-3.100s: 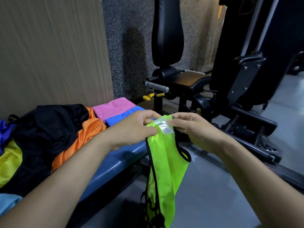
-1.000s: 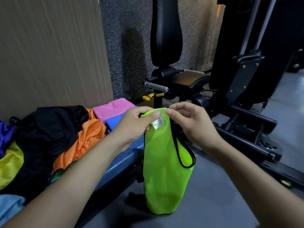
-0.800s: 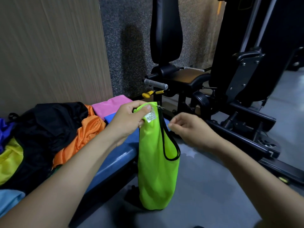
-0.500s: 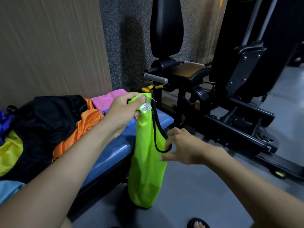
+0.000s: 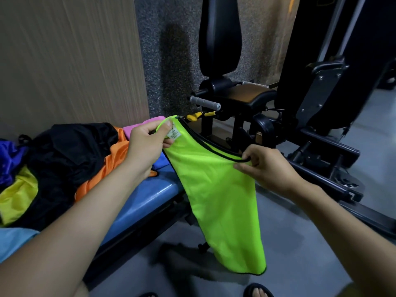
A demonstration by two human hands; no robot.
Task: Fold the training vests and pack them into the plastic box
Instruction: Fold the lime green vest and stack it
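The person holds one green vest (image 5: 216,189) in the air, in front of the blue bench (image 5: 137,202). The left hand (image 5: 147,144) pinches the shoulder part near the white label (image 5: 174,133), at about 11 o'clock from the middle of the view. The right hand (image 5: 263,166) pinches the black edge of the vest at about 2 o'clock, so the top edge is stretched between both hands and the rest hangs down toward the floor. This vest looks folded once along its length, but it is still long. On the bench, at 9 o'clock, a pile of other vests (image 5: 64,159) lies unfolded, in orange, black, yellow and pink. The plastic box is not visible here. It seems most of the task is left: finishing this fold, the pile, and all the packing.
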